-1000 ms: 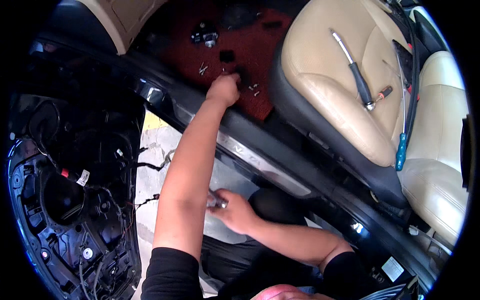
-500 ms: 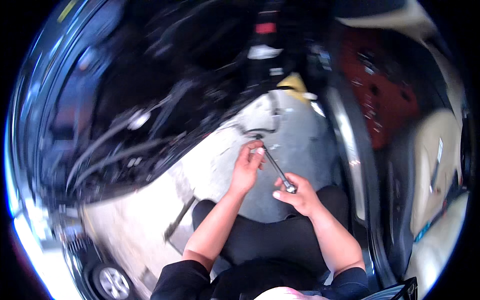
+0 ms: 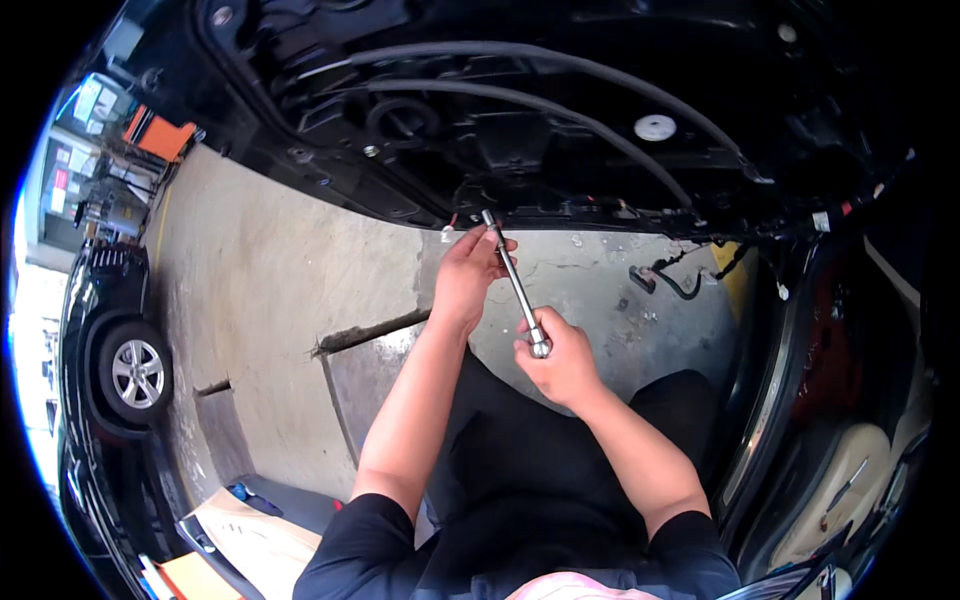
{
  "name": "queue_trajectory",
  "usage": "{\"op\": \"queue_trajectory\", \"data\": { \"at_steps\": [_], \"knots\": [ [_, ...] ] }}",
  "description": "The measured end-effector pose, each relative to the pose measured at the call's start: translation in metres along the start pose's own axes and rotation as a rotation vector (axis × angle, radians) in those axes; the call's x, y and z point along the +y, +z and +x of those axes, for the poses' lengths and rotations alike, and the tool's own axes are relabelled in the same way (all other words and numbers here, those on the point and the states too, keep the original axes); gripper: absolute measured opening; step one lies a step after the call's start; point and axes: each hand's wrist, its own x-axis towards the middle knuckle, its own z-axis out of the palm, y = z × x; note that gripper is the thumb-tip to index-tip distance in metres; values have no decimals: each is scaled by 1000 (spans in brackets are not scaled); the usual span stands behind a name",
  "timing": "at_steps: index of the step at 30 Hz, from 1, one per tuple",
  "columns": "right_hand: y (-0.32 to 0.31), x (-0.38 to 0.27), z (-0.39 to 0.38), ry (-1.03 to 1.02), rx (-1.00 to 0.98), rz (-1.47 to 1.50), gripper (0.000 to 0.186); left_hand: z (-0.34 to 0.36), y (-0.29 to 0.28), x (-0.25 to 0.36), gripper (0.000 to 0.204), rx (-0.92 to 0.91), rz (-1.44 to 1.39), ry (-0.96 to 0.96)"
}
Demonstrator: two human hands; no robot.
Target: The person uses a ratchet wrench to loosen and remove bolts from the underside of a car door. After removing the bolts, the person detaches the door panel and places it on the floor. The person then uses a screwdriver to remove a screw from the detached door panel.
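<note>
A long silver socket wrench (image 3: 517, 280) slants up and away between my two hands. Near its far, socket-like tip, my left hand (image 3: 463, 285) pinches the shaft between thumb and fingers. My right hand (image 3: 562, 362) is closed around the near end, where a round metal head shows above the thumb. Just beyond the tip is the lower edge of a black car door (image 3: 560, 130), its inner side bare, with curved cables and a round white disc (image 3: 655, 127). I cannot tell whether the tip touches the door.
Loose dark wiring (image 3: 672, 282) hangs below the door at right. A car seat (image 3: 850, 475) with a thin tool on it lies at lower right. A detached beige and dark panel (image 3: 250, 535) is at lower left. A parked car's wheel (image 3: 137, 374) and an orange cart (image 3: 160, 134) stand left.
My view has turned left, so the door spans the top and more floor shows. Both hands, still on the socket wrench, are now nearer the door's lower edge.
</note>
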Motion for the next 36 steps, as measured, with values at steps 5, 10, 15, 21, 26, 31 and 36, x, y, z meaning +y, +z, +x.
{"op": "queue_trajectory", "data": {
  "at_steps": [5, 10, 15, 21, 26, 31, 36],
  "knots": [
    [32, -1, 9, 62, 59, -58, 22, 18, -26, -14, 36, 12, 26, -93],
    [50, 10, 17, 38, 120, 10, 21, 30, -36, -25, 35, 28, 7, -66],
    [57, 11, 15, 74, 130, 45, 20, 30, -35, -28, 33, 67, 11, -69],
    [68, 14, 15, 68, 166, 73, 20, 32, -47, -30, 33, 57, -31, -97],
    [90, 16, 16, 109, 172, 112, 22, 37, -57, -27, 34, 8, -10, -85],
    [152, 45, 28, 130, -94, 1301, 24, 33, -72, -10, 43, -63, 134, -146],
    [175, 25, 37, 111, -62, 1332, 14, 7, -86, 14, 42, -145, 475, -128]
  ]
}}
